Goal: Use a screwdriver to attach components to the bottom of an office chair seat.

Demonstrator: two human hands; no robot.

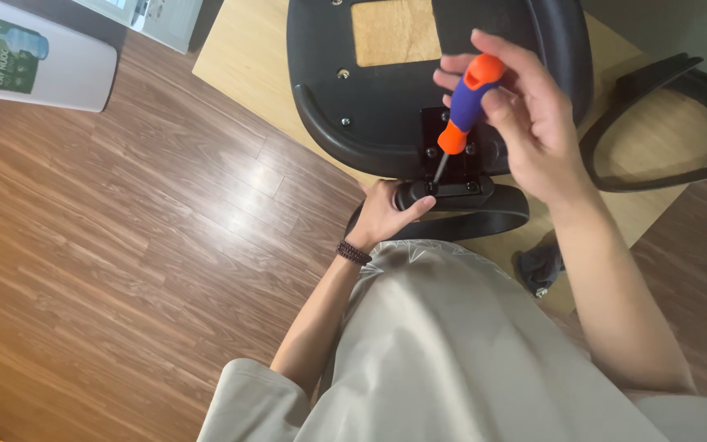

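A black chair seat (370, 106) lies upside down on a light wooden board (247, 57). My right hand (525, 123) grips a screwdriver (466, 102) with an orange and purple handle; its tip touches a screw on the black metal bracket (452, 151) at the seat's near edge. My left hand (386, 214), with a dark bead bracelet on the wrist, clasps the black armrest (468, 214) just below that bracket.
A second black armrest (664, 123) lies to the right on the board. A small dark bag with a screw (540, 266) rests near my right forearm. A white box (34, 57) stands at the top left on the wood floor (124, 245).
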